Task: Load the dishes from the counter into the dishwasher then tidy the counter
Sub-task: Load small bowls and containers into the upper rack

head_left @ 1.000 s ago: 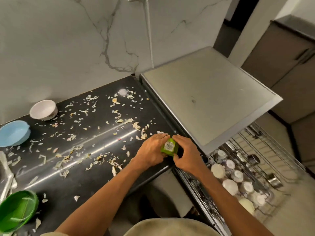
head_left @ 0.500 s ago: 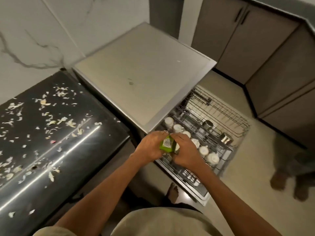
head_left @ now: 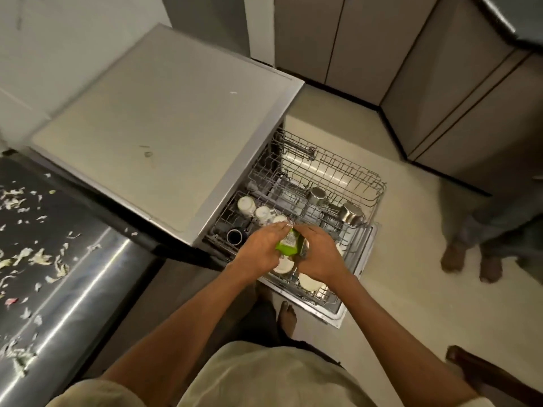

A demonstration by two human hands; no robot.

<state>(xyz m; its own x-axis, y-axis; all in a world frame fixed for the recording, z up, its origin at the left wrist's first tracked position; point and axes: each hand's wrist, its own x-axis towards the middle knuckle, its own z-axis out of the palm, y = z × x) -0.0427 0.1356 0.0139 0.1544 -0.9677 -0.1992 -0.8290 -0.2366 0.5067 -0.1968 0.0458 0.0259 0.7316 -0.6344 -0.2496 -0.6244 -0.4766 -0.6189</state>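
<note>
Head view showed the left hand (head_left: 260,254) and right hand (head_left: 318,257) both curled around a small green packet (head_left: 289,246) just above the pulled-out dishwasher rack (head_left: 364,183); judged best to open it over that rack, keeping spills off the cups (head_left: 246,205).

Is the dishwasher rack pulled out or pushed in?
Pulled out. The rack sits beyond the dishwasher front, over the floor, its cups and steel pots in plain view from above.
</note>
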